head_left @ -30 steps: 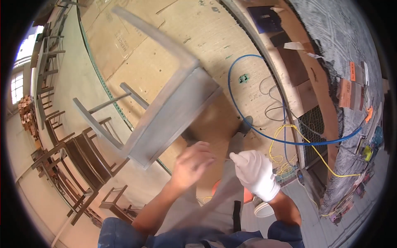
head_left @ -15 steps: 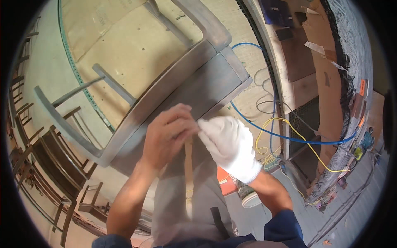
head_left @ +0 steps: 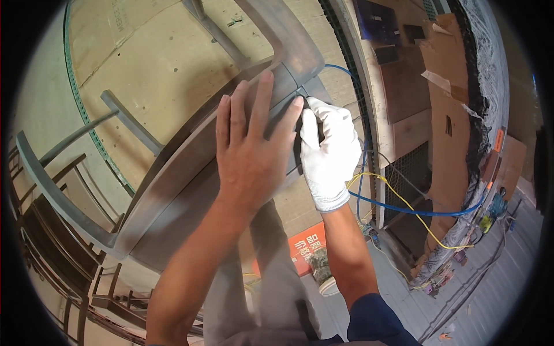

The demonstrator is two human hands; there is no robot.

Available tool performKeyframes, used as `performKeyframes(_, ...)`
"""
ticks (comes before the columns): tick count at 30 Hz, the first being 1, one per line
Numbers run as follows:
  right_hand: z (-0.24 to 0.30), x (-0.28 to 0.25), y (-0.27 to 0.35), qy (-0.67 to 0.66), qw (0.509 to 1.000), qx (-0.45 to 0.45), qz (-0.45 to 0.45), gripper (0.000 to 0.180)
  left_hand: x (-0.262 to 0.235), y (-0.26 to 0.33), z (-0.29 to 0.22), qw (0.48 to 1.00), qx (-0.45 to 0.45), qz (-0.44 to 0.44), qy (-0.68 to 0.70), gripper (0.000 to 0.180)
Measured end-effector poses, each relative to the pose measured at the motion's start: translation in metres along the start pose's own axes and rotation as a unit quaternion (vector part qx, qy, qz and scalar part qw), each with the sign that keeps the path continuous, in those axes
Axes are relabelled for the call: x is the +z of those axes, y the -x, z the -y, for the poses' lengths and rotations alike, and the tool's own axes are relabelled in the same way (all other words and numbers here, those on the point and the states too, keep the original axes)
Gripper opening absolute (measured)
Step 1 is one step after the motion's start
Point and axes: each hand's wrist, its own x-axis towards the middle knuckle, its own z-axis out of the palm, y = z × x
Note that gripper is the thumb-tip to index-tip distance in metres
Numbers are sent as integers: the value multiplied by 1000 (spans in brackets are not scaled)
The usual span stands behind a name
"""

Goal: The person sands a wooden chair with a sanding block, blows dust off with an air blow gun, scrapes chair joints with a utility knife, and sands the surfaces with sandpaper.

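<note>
A grey-stained wooden chair frame (head_left: 173, 213), with curved rails and legs reaching to the left, lies across the view on a pale board. My bare left hand (head_left: 248, 144) rests on its wide rail with the fingers spread. The left thumb tip reaches to a corner joint (head_left: 301, 91) of the frame. At that same joint, my right hand (head_left: 328, 144) in a white glove has its thumb and forefinger pinched together near the left thumb. Whatever sits between the gloved fingertips is too small or hidden to make out.
A blue hose (head_left: 415, 212) and a yellow cord (head_left: 398, 202) run along the right side. Beyond them stands torn cardboard (head_left: 444, 144) beside plastic wrapping. An orange-red box (head_left: 303, 245) and a tub (head_left: 329, 286) are on the floor near my legs. Dark chairs (head_left: 52, 236) stand at the left.
Both hands have moved forward from in front of my body onto the chair frame. They have come apart: the left now lies spread, while the right pinches at the corner joint.
</note>
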Motion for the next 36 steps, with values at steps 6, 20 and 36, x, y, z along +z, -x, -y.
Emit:
performKeyframes(6,-15,-3,-8,-15,998,-45,51,22,22,5,-21,998,-59,1,-32,40)
performKeyframes(20,-37,-6,-26,-62,987,-111,101,20,29,6,-46,986,-152,21,-65,42)
performKeyframes(36,-34,-14,-21,-105,986,-37,122,17,31,2,-51,981,-173,12,-87,28)
